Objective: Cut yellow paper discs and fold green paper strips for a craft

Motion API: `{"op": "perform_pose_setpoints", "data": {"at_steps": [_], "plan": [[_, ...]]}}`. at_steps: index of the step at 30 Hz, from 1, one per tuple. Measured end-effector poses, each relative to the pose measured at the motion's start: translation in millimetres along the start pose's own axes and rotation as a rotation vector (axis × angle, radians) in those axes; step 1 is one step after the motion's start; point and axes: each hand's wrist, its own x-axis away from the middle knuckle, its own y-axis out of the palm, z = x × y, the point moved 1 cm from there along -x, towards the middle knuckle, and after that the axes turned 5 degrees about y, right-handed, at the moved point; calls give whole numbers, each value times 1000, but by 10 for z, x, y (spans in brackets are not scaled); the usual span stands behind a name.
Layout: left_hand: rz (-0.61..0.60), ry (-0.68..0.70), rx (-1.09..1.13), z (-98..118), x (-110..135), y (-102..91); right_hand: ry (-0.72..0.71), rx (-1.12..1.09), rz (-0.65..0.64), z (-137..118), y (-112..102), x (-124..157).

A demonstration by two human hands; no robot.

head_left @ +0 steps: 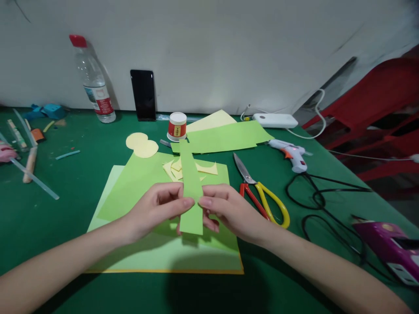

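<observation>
A narrow light-green paper strip [190, 179] is held upright above the paper stack. My left hand [160, 203] pinches its left edge, thumb in front and fingers behind. On the opposite edge, my right hand [224, 207] pinches it the same way. Beneath lie green paper sheets [131, 257], with yellow paper scraps [172, 171] on top. Two overlapping pale-yellow paper circles [145, 148] rest at the stack's far left corner. Scissors [258, 187] with one red and one yellow handle lie partly open beside my right hand.
Behind the stack are a larger green paper piece [225, 137] and a red-and-white paper cup [177, 127]. A phone [143, 96] and a water bottle [94, 83] stand by the wall. Rightward are a glue gun [291, 153], its black cable, a power strip [275, 120] and a purple box [389, 244].
</observation>
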Motion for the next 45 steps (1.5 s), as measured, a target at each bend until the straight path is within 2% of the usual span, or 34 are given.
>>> {"op": "perform_pose_setpoints", "data": {"at_steps": [5, 9, 18, 25, 28, 31, 36, 42, 45], "plan": [[-7, 34, 11, -23, 19, 29, -17, 160, -63, -43, 12, 30], [3, 29, 4, -43, 46, 31, -95, 179, -72, -45, 43, 34], [37, 49, -143, 28, 76, 105, -233, 293, 20, -106, 71, 86], [-3, 242, -558, 144, 92, 117, -253, 363, 102, -124, 100, 117], [-14, 251, -693, 193, 102, 116, -291, 445, 157, -123, 116, 127], [-48, 227, -687, 205, 105, 118, -332, 503, 219, -122, 122, 144], [-109, 283, -708, 203, 79, 110, -357, 544, 270, -149, 110, 185], [-138, 283, -648, 206, 53, 93, -336, 493, 248, -168, 76, 187], [-103, 245, -580, 191, 51, 95, -341, 469, 254, -156, 77, 159]]}}
